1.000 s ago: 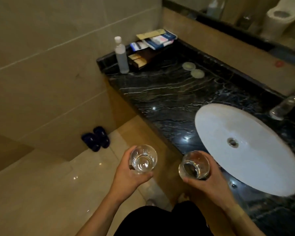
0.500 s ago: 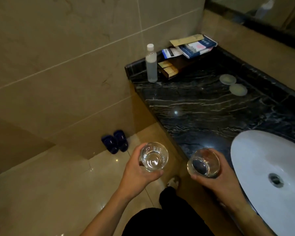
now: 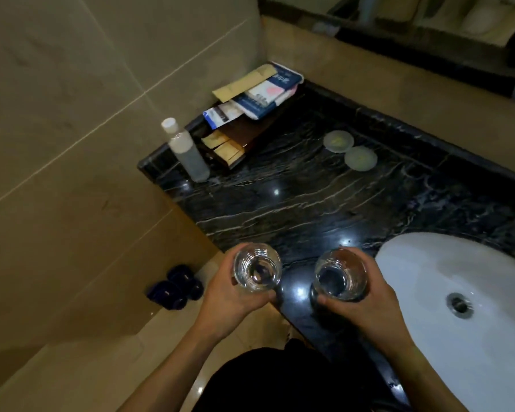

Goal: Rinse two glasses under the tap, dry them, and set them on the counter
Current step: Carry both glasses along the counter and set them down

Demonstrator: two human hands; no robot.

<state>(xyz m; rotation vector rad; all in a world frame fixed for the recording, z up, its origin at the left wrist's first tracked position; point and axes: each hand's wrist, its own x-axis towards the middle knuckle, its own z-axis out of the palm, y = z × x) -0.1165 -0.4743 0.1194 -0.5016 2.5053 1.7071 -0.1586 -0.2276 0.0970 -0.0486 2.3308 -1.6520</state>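
While both glasses hung over the counter's (image 3: 295,203) near edge | left hand (image 3: 235,298) grasped the left glass (image 3: 257,268) | right hand (image 3: 366,307) grasped the right glass (image 3: 341,275), just left of the sink (image 3: 422,281) | each grip curled round its glass | advice: lower them upright, well apart, release gently.

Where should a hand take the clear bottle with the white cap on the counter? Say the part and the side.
Grip the clear bottle round its straight middle body, below the white cap, coming from the open counter in front. It stands upright at the counter's left end, with the tray of packets close behind it.
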